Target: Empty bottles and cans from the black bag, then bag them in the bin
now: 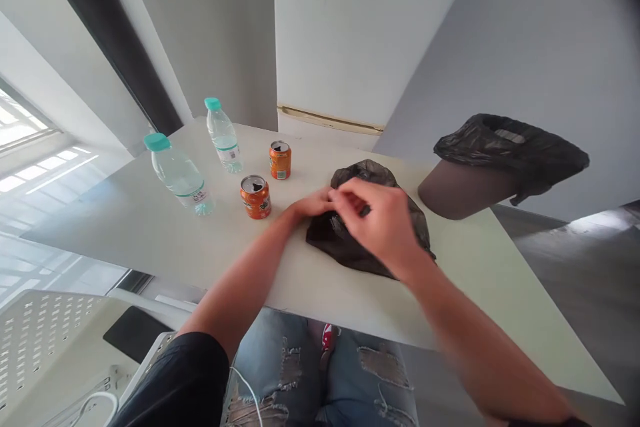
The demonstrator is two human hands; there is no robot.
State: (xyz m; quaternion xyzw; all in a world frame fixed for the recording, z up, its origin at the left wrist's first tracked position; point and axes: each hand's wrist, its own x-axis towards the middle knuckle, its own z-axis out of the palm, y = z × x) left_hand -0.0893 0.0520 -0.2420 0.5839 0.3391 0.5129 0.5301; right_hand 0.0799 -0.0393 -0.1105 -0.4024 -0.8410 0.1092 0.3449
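Note:
A crumpled black plastic bag lies bunched up on the white table before me. My left hand is closed at the bag's upper left side, gripping it; its fingertips are partly hidden behind my right hand. Over the bag, my right hand is closed in a pinch, its fingertips meeting close beside my left fingers. What those fingertips hold is too small to make out. Left of the bag stand two orange drink cans, a nearer can and a farther can, both upright with opened tops.
Two clear bottles with teal caps, a nearer bottle and a farther bottle, stand at the table's left. A brownish bin lined with black plastic is at the right edge. Behind the table is a white refrigerator. A perforated white cart sits lower left.

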